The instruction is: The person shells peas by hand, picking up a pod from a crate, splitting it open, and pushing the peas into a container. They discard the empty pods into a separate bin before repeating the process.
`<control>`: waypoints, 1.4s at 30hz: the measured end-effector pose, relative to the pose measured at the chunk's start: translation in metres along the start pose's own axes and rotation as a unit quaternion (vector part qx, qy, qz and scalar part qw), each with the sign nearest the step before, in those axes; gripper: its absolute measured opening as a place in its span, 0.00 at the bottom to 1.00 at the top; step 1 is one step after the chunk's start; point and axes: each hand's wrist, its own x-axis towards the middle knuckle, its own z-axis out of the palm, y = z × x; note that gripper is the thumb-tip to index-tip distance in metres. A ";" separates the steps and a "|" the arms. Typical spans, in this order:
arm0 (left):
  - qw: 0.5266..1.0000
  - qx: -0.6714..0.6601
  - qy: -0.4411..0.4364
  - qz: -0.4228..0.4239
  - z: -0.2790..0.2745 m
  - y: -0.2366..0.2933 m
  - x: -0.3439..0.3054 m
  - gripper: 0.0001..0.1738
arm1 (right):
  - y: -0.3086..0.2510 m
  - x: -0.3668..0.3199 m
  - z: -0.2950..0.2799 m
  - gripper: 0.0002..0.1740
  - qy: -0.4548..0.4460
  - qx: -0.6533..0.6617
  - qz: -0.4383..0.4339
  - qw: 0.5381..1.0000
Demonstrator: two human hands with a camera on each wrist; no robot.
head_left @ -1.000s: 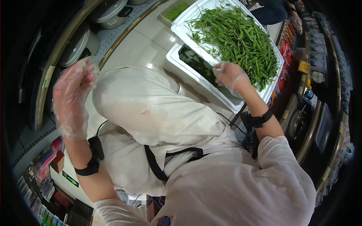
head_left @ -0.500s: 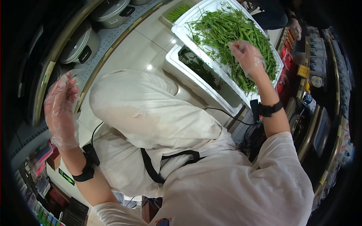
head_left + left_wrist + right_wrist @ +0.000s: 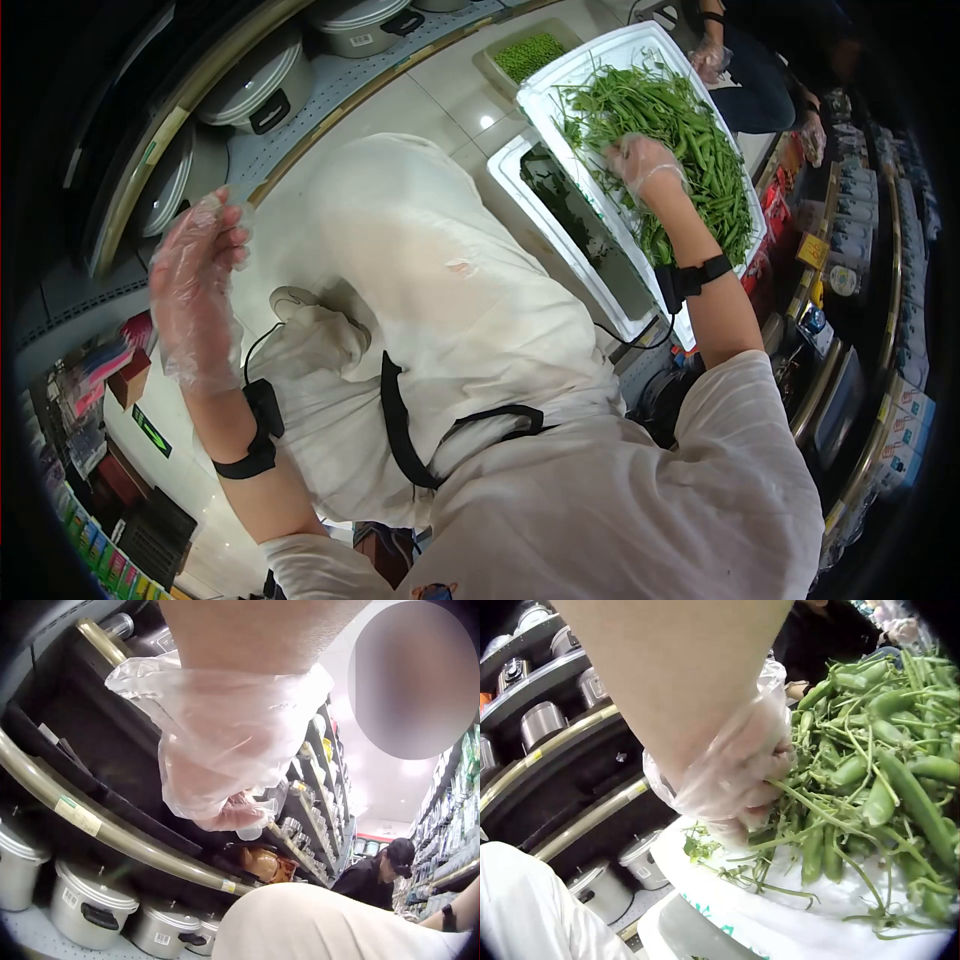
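A heap of green pea pods with stems [image 3: 690, 130] covers a white foam tray [image 3: 548, 88], which lies across a foam box [image 3: 508, 172]. My right hand [image 3: 648, 165], in a clear plastic glove, is at the near side of the heap. In the right wrist view, its curled fingers [image 3: 761, 799] pinch at pea stems [image 3: 810, 801] by the tray's edge; the glove partly hides the grasp. My left hand [image 3: 198, 290], also gloved, is raised beside the shelf, fingers loosely bent, holding nothing.
Dark green leaves [image 3: 565, 200] lie inside the foam box. A tub of shelled peas [image 3: 530, 58] stands on the floor behind. Lidded pots [image 3: 262, 85] line the left shelf; packaged goods fill the right shelves. Another person's gloved hand [image 3: 710, 62] shows beyond the tray.
My right hand has gone from above the foam box to the pea heap, then down among the stems. My left hand stays raised; the head view has shifted.
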 end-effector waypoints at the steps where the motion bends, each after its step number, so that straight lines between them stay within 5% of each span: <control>1: 1.000 -0.002 0.004 -0.001 -0.002 -0.004 0.001 0.20 | 0.006 0.005 0.009 0.23 0.001 -0.003 -0.004 1.000; 7: 0.999 0.001 -0.045 -0.020 -0.007 -0.010 0.005 0.20 | 0.014 0.016 0.027 0.24 0.005 -0.061 -0.061 0.996; 17: 0.992 -0.036 -0.110 0.052 0.009 -0.001 0.017 0.16 | -0.019 -0.036 -0.035 0.25 -0.032 -0.038 0.044 0.998; 19: 0.988 -0.033 -0.135 0.063 0.011 0.003 0.016 0.16 | -0.016 -0.044 -0.051 0.18 -0.130 -0.109 0.041 0.985; 21: 0.989 -0.037 -0.133 0.061 0.012 0.003 0.014 0.16 | 0.072 -0.006 -0.001 0.11 -0.093 -0.206 -0.120 0.967; 24: 0.989 -0.041 -0.132 0.052 0.011 0.005 0.012 0.16 | 0.089 -0.024 -0.016 0.11 -0.062 -0.382 -0.311 0.868; 25: 0.990 -0.041 -0.130 0.044 0.011 0.005 0.010 0.16 | 0.093 -0.030 -0.022 0.11 -0.061 -0.384 -0.310 0.868; 27: 0.989 -0.044 -0.132 0.046 0.011 0.006 0.006 0.16 | 0.078 -0.055 -0.052 0.13 -0.126 -0.365 -0.173 0.906; 29: 0.989 -0.046 -0.134 0.048 0.012 0.009 0.000 0.16 | 0.085 -0.060 -0.064 0.16 -0.136 -0.309 -0.160 0.928; 32: 0.988 -0.022 -0.137 0.072 0.015 0.016 -0.014 0.15 | 0.056 -0.078 -0.109 0.19 -0.158 -0.272 0.004 0.949; 36: 0.986 0.005 -0.141 0.084 0.018 0.009 -0.023 0.14 | 0.022 -0.110 -0.151 0.17 0.037 -0.093 -0.022 0.995; 42: 0.988 0.001 -0.134 0.072 0.007 -0.007 -0.023 0.13 | -0.046 -0.128 -0.201 0.20 0.149 -0.033 -0.093 0.984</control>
